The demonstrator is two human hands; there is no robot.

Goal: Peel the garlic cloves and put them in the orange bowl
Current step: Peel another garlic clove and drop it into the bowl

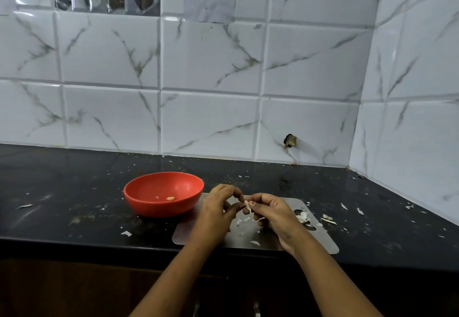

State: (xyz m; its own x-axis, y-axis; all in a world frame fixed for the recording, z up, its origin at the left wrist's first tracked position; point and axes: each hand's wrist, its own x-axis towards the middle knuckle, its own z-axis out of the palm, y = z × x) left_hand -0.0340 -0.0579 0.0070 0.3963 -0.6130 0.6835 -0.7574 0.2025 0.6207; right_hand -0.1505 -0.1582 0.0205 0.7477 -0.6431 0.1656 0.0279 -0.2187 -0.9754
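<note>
1. Garlic clove [247, 206] is sitting pinched between the fingers [252, 203] of the right hand [270, 213] and those of the left hand [218, 207], both hands hovering over the steel board [320, 238] near the counter [74, 192] edge.
2. Skin is hanging partly off the clove; it looks small and slippery, so a hard tug is risking a drop among the loose peels [301, 216] lying just right of the fingers.
3. Both wrists are angling inward, forearms converging from below, fingertips pressed together around the clove rather than spread.
4. Orange bowl [164, 193] is standing just left of the fingers and slightly beyond them, holding one peeled clove [170, 198]; a careless toss could be missing its rim.
</note>
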